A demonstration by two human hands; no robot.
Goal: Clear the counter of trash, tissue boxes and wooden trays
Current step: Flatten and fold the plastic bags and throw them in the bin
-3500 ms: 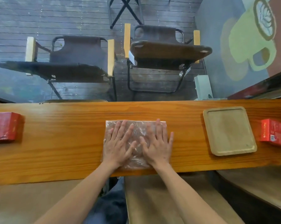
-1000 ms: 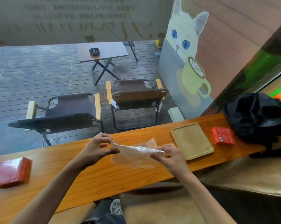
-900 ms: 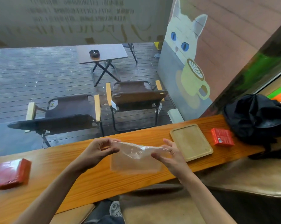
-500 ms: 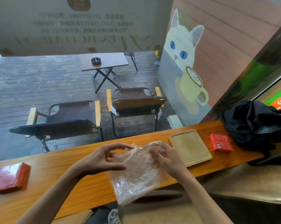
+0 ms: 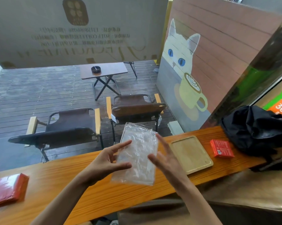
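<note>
A person stands at a long wooden worktop [image 5: 59, 181] that runs L to R across the view. Both forearms reach in from the bottom edge. A clear plastic bag [image 5: 137, 155] is held up above the worktop's middle, upright and slightly tilted, its top edge rising past the worktop's far edge. The left hand [image 5: 107, 161] is at the bag's L side, fingers spread and mostly straight, thumb stretched under toward the bag; the right hand [image 5: 163, 157] is at the bag's R side, fingers also spread and straight, pointing up. Both hands are wide; whether fingertips actually touch the plastic or pinch it can't be told, since the bag is see-through and the contact is blurred.

On the worktop, R of the hands, a square wooden tray [image 5: 191, 154] lies flat w/ nothing on it. Just R of it, apart, sits a small red box [image 5: 221, 148]. Beyond that, at the R end, a black bag [image 5: 257, 129] is slumped. Near the L end, by the near edge, lies a red pack [image 5: 8, 190] in shiny wrap.

Past the worktop, outside: two folding chairs [image 5: 72, 125] on a wet deck, a small folding table [image 5: 104, 71] w/ an ashtray [image 5: 96, 69], and a wall mural of a white cat [image 5: 180, 51] w/ a coffee cup.
</note>
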